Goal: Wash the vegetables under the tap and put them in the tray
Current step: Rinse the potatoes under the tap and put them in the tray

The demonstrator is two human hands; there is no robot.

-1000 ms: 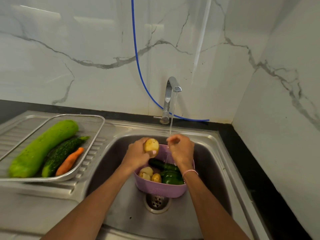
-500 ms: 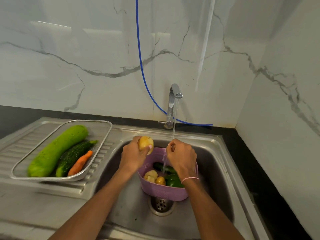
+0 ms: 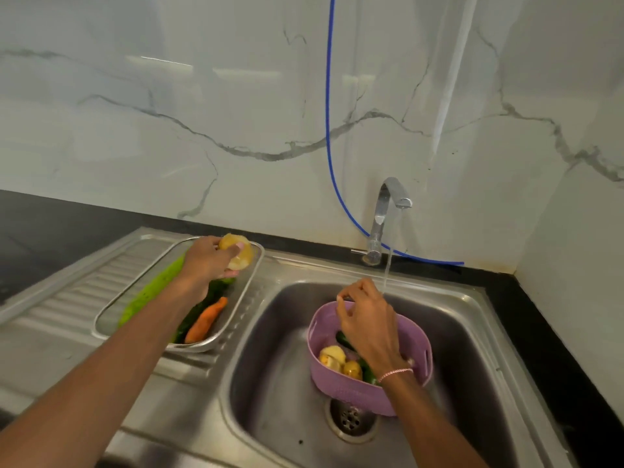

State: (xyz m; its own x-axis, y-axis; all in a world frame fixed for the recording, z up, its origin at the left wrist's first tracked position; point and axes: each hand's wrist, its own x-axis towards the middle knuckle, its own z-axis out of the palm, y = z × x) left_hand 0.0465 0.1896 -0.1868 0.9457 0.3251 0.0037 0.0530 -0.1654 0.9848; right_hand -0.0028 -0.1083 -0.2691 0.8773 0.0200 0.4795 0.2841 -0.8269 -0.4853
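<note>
My left hand (image 3: 206, 261) grips a yellow potato (image 3: 238, 251) above the far end of the metal tray (image 3: 111, 319) on the draining board. In the tray lie a large light-green gourd (image 3: 148, 295), a dark cucumber (image 3: 192, 319) partly hidden by my arm, and a carrot (image 3: 206, 320). My right hand (image 3: 366, 319) hovers over the purple basket (image 3: 341, 383) in the sink, fingers loosely curled, holding nothing. The basket holds potatoes (image 3: 334, 358) and green vegetables (image 3: 366, 369). Water runs from the tap (image 3: 388, 204) just beyond my right hand.
The steel sink basin (image 3: 270, 366) has a drain (image 3: 351, 420) in front of the basket. A blue hose (image 3: 329, 130) hangs down the marble wall behind the tap. Black countertop (image 3: 553, 349) borders the sink on the right and far left.
My left hand carried the potato from under the tap leftward to above the tray. My right hand stayed over the basket, away from the stream. The view shifted left.
</note>
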